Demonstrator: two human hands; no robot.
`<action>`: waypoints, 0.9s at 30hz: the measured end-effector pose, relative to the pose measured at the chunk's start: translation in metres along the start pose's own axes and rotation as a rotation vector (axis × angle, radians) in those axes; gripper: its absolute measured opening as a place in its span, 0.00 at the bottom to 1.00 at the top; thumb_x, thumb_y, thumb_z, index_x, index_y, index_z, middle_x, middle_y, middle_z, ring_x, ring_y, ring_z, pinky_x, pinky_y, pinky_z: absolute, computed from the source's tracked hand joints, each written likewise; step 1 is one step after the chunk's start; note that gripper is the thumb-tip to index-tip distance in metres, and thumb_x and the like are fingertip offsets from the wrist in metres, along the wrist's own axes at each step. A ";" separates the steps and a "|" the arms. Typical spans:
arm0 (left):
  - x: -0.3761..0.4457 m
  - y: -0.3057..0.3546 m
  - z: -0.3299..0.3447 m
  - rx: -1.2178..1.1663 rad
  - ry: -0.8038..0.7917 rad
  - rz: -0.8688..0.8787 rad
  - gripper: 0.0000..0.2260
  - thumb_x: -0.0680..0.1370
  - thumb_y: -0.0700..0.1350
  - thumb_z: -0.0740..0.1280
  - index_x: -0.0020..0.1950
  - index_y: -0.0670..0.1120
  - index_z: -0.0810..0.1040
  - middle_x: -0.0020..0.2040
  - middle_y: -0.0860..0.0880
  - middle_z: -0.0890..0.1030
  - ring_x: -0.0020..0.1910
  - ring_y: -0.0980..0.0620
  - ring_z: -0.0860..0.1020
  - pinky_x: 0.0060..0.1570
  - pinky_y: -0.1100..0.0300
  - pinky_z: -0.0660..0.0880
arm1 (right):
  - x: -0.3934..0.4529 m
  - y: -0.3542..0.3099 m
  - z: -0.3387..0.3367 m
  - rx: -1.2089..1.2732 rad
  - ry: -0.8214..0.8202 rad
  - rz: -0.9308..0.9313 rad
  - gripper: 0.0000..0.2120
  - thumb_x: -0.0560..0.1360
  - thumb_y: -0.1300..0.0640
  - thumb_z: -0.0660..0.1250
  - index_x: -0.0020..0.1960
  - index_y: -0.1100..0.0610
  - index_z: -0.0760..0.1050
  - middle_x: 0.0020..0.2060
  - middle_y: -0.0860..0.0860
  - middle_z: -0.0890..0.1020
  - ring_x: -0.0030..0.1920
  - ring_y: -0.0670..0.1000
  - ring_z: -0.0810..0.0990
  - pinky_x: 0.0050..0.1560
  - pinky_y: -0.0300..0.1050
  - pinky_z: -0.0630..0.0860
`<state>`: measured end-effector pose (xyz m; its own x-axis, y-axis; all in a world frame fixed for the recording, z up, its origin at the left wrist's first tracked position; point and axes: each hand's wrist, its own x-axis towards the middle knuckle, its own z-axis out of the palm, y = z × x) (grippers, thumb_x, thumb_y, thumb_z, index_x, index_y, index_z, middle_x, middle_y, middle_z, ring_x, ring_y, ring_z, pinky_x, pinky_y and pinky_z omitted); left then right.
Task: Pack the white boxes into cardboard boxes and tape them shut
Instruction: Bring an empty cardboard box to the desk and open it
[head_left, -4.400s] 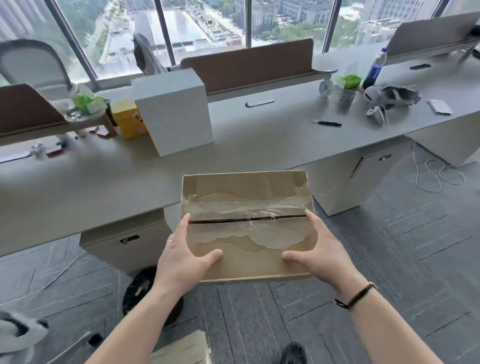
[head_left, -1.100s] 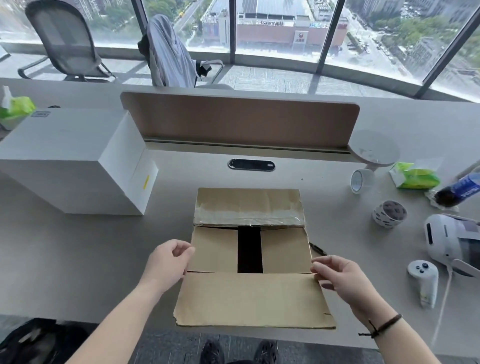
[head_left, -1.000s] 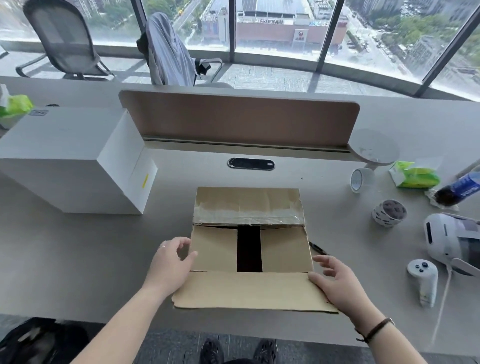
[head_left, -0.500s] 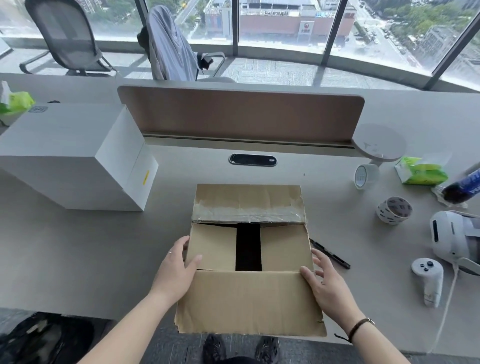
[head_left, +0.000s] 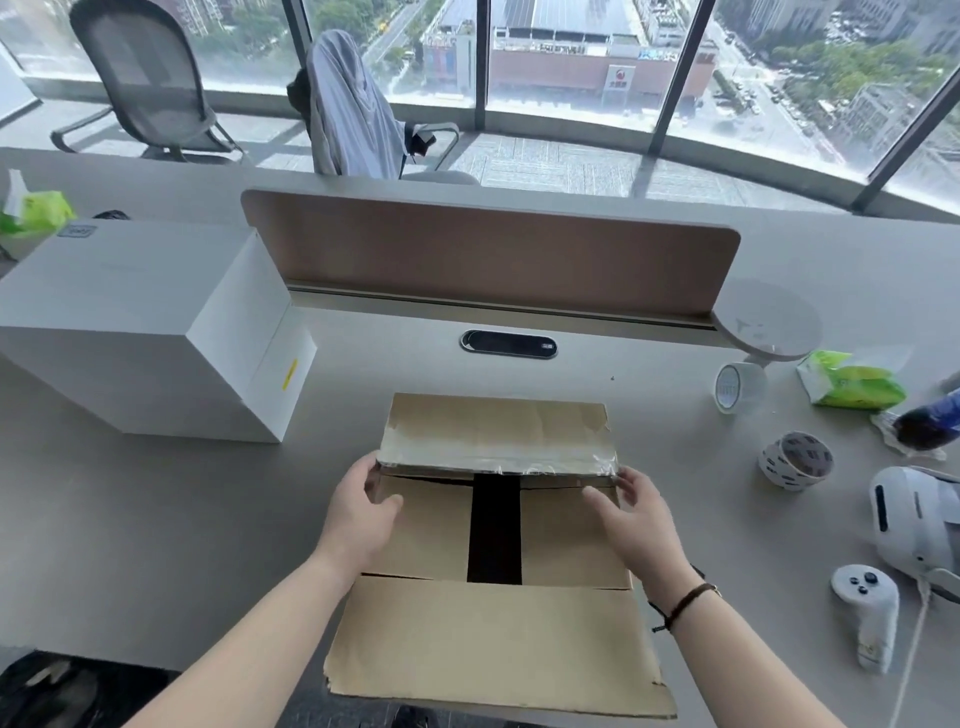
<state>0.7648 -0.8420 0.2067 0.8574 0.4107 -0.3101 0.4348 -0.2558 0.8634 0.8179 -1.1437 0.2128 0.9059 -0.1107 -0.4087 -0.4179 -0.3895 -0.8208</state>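
At the near edge of the worktop (head_left: 156, 519) stood the cardboard box (head_left: 498, 525), its front flap (head_left: 493, 644) folded out and hanging over the worktop's lip toward the person, its two side flaps lying inward with a dark gap between them. The left hand (head_left: 358, 514) and the right hand (head_left: 631, 519) each had their grip on an end of the far flap (head_left: 496, 434), fingers curled under its taped edge and thumbs lying on the side flaps below. The step in hand looked like opening the box, with packing and taping not yet begun. The next move probably called for folding the far flap back, then spreading the side flaps so the mouth stood fully open. The white box (head_left: 140, 332) sat on the worktop to the left, well apart from the cardboard box and untouched; it looked large against that opening, so the fit would need care. Behind the far flap lay bare worktop up to the divider panel (head_left: 488, 260), room enough for it to swing back. To the right stood two tape rolls (head_left: 795, 460), a white headset (head_left: 914, 530) and a controller (head_left: 867, 613), near enough that the right side flap might brush them if thrown wide. The overhanging front flap left the box close to the lip, so sliding it further in seemed wise.
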 end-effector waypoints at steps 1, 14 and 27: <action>0.002 0.005 0.000 -0.025 0.054 0.031 0.23 0.77 0.30 0.67 0.67 0.53 0.75 0.59 0.60 0.79 0.61 0.57 0.76 0.68 0.58 0.70 | 0.001 -0.006 0.000 0.051 0.038 -0.016 0.27 0.77 0.53 0.73 0.73 0.54 0.68 0.71 0.50 0.74 0.72 0.48 0.71 0.70 0.45 0.68; 0.106 0.051 0.013 0.371 -0.197 0.176 0.30 0.83 0.45 0.64 0.82 0.55 0.56 0.83 0.55 0.53 0.81 0.49 0.55 0.77 0.50 0.58 | 0.087 -0.063 0.017 -0.264 -0.080 -0.114 0.35 0.79 0.41 0.66 0.81 0.46 0.55 0.77 0.46 0.66 0.77 0.51 0.65 0.73 0.49 0.64; 0.098 0.042 0.033 1.118 -0.195 0.417 0.36 0.80 0.67 0.56 0.83 0.54 0.49 0.84 0.51 0.44 0.80 0.40 0.36 0.78 0.38 0.42 | 0.059 -0.037 0.051 -1.019 -0.066 -0.445 0.33 0.80 0.34 0.55 0.81 0.47 0.56 0.83 0.48 0.48 0.82 0.53 0.40 0.80 0.59 0.41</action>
<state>0.8760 -0.8418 0.1999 0.9738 0.0020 -0.2276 0.0301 -0.9923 0.1201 0.8832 -1.0886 0.1988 0.9429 0.2625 -0.2052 0.2222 -0.9543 -0.1999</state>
